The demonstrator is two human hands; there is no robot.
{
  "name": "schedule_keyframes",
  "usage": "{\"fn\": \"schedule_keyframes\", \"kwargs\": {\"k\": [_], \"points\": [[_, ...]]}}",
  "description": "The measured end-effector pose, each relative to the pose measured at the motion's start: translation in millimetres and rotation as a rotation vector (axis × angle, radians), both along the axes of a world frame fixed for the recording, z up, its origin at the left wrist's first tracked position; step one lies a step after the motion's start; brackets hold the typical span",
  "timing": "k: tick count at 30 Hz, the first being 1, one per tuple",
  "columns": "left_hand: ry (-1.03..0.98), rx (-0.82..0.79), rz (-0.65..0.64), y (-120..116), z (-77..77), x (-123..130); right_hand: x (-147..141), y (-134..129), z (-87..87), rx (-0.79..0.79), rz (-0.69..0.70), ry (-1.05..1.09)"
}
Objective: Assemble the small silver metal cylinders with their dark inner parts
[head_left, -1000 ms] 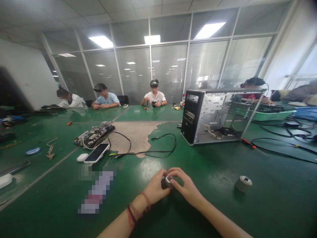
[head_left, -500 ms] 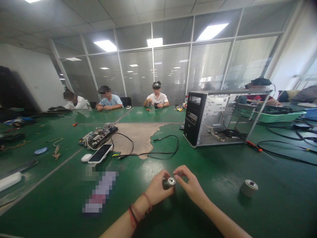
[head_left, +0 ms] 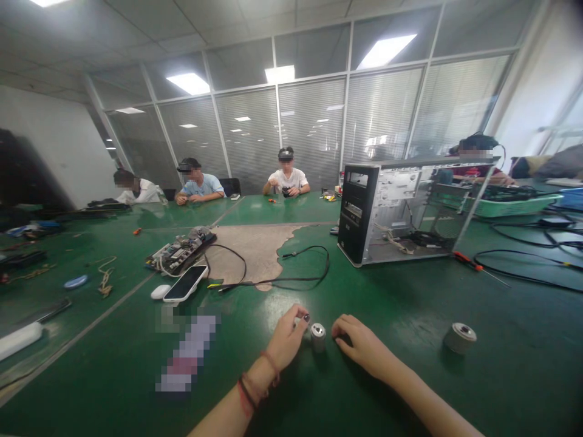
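Observation:
A small metal cylinder with a bright top and a dark centre stands upright on the green table between my hands. Just left of it, my left hand pinches a small dark piece between thumb and fingertips; the piece is too small to identify. My right hand rests to the right of the cylinder, apart from it, its fingers loosely bent with thumb and forefinger apart and nothing in them. Farther right stands a second, wider metal cylinder.
An opened computer case stands ahead on the right, with a screwdriver beside it. Ahead on the left lie a phone, a circuit assembly and a black cable. Several people sit across the table.
My left hand has let go of the cylinder and moved slightly left, now pinching the small dark piece. My right hand has drawn away to the right.

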State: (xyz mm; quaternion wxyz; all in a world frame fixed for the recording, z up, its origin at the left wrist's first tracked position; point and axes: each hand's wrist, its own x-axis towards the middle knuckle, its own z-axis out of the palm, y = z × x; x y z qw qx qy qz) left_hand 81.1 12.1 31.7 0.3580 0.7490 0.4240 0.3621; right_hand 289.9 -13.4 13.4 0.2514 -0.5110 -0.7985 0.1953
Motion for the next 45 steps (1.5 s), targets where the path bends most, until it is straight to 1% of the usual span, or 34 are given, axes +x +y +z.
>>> {"fn": "schedule_keyframes", "kwargs": {"k": [3,8,14,19,23,26,31,34,37,39,41,43,45], "points": [[-0.016,-0.013,0.019,2,-2.7,0,0,-1,-0.3,0.010,0.004,-0.033],[-0.014,-0.011,0.012,1,-4.7,1,0,-1,-0.3,0.008,-0.006,-0.032],[-0.051,-0.017,0.019,1,1.2,1,0,0,2.4,-0.013,-0.016,-0.009],[-0.100,-0.053,0.031,1,6.8,1,-1,-4,5.7,-0.017,-0.007,0.015],[-0.114,-0.056,0.043,2,7.4,1,-8,-7,8.6,-0.003,0.033,0.090],[-0.111,-0.040,0.045,3,7.1,1,-18,-6,7.4,0.019,0.051,0.149],[-0.110,-0.024,0.058,3,7.7,0,-31,-3,2.8,0.033,0.029,0.236],[-0.102,-0.017,0.060,4,8.9,1,-27,0,6.6,0.074,0.003,0.309],[-0.089,-0.020,0.066,4,10.1,1,-6,9,13.2,0.159,-0.122,0.420],[-0.078,-0.027,0.071,5,10.2,1,18,18,14.2,0.235,-0.256,0.472],[-0.073,-0.029,0.071,5,9.5,1,48,28,10.2,0.313,-0.421,0.476],[-0.075,-0.028,0.068,5,8.4,1,78,37,1.4,0.359,-0.605,0.396],[-0.079,-0.026,0.065,5,7.7,2,104,43,-10.0,0.315,-0.788,0.224]]}}
